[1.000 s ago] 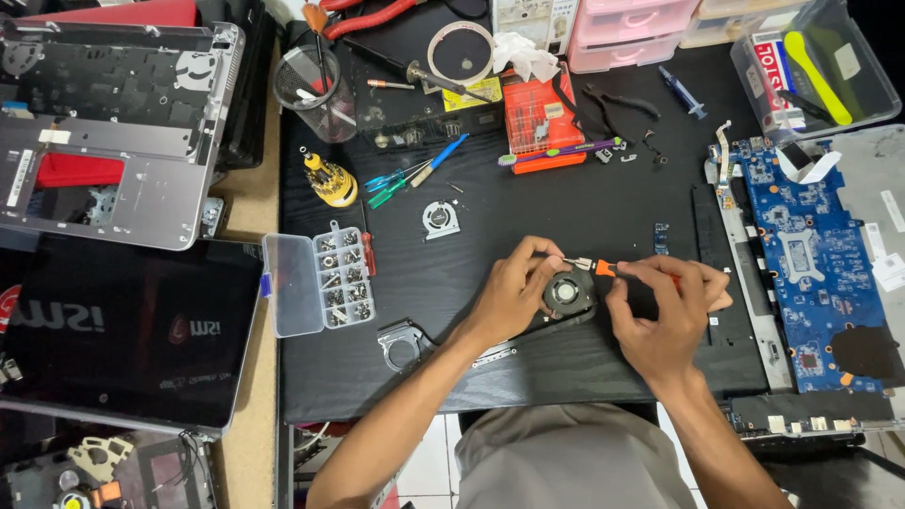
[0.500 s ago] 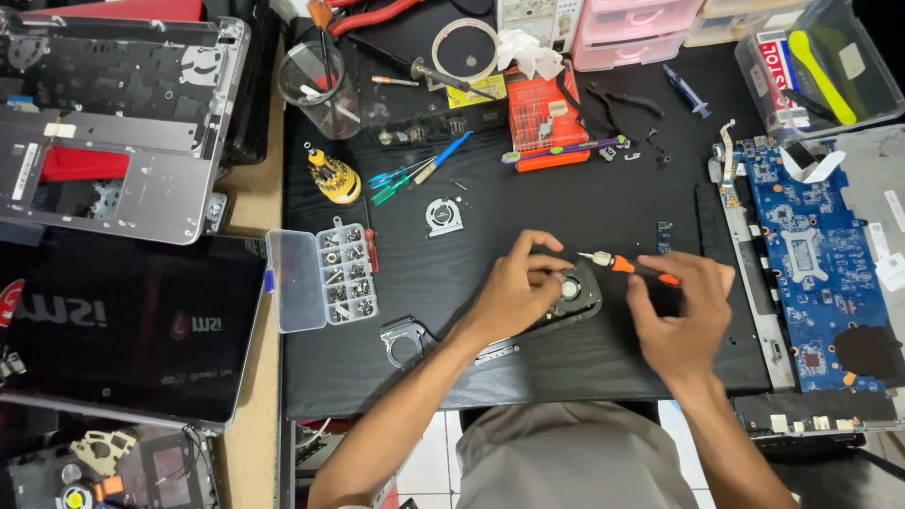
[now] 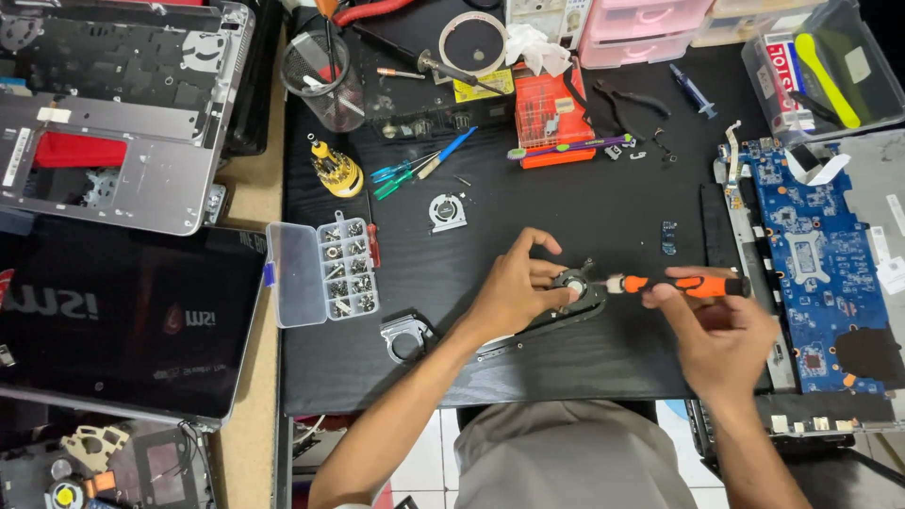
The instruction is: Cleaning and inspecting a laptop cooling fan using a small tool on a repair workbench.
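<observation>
On the black mat lies a small black laptop fan housing. My left hand presses down on its left side, fingers around the round hub. My right hand grips an orange-and-black screwdriver, held nearly level, its pale tip touching the fan's right edge. A loose grey fan rotor sits farther up the mat, and a metal fan cover rests near the mat's front left.
A clear screw box stands open at the mat's left edge. A blue motherboard fills the right side. A laptop lid and chassis lie left. Tools, a mesh cup and an orange bit case crowd the back.
The screwdriver has swung from upright over the fan to nearly level, pointing left at the fan's right edge. My right hand shifted right and down. My left hand stayed on the fan.
</observation>
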